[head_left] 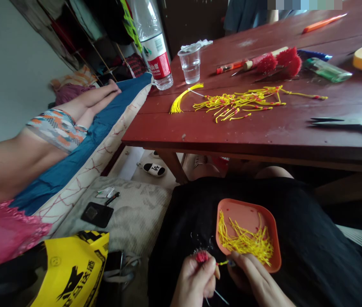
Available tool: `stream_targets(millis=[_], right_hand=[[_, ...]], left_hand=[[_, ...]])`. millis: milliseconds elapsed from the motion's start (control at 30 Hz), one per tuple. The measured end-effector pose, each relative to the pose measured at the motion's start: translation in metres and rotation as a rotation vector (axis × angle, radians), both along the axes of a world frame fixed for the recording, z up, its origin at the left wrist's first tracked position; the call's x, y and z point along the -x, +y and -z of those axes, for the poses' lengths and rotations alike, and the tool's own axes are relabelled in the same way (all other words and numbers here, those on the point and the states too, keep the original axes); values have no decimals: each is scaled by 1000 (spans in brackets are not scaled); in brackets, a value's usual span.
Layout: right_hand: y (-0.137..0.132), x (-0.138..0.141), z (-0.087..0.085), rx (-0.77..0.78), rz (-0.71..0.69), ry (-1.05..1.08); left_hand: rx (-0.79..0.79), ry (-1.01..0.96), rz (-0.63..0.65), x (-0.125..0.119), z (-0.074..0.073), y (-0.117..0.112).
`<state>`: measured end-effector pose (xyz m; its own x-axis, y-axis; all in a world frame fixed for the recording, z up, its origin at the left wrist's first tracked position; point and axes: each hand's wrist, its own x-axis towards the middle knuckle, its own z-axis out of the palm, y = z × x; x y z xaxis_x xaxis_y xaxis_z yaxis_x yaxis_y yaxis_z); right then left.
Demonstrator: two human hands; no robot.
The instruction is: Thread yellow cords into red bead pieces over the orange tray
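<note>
Low over my lap, my left hand point(200, 277) is closed, pinching a small red tuft point(201, 256) with fine pale threads sticking out of it. A short yellow cord point(222, 263) runs from there to my right hand point(253, 273), whose fingers are pressed together around its other end. Something small and bluish shows at the right fingertips, too little to name. Thin whitish strands hang beneath the left hand. Just beyond the right hand, an orange tray point(275, 238) holds a heap of yellow cord pieces point(248, 241) and rests on black cloth point(184, 221) over my lap.
On the red table point(248, 138) lie knotted yellow cords point(241, 102), a yellow tassel point(181, 100), red bristly bundles point(277, 62), pliers point(344, 122), a lighter point(328, 70), a cup point(189, 64) and a bottle point(155, 51). A yellow bag point(72, 268) sits at left; a person lies on a bed.
</note>
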<state>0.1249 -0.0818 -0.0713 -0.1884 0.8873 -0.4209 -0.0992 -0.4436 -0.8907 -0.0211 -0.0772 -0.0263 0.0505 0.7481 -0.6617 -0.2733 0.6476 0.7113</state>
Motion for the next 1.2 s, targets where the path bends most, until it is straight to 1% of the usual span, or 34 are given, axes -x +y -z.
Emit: stream_targets(millis=[167,400,567,667,767,967,1200], right_hand=[[3,0,-3,31,-36,-43],[-1,4,-7,68,65,55],[0,3,-5,128,65,77],[2,1,-4,133,37,62],[3,0,-5,133,45,60],[3,1,-6,112,17,47],[3,2,-7,116,28,56]], left_hand=[[3,-26,22,0,-1,2],[16,-23,36,-1,-5,4],[22,-9,25,-1,-5,3],[16,-20,28,0,-3,3],[13,-24,30,0,-1,2],[27,-30,35,1,-1,2],[9,-11,45,1,-1,2]])
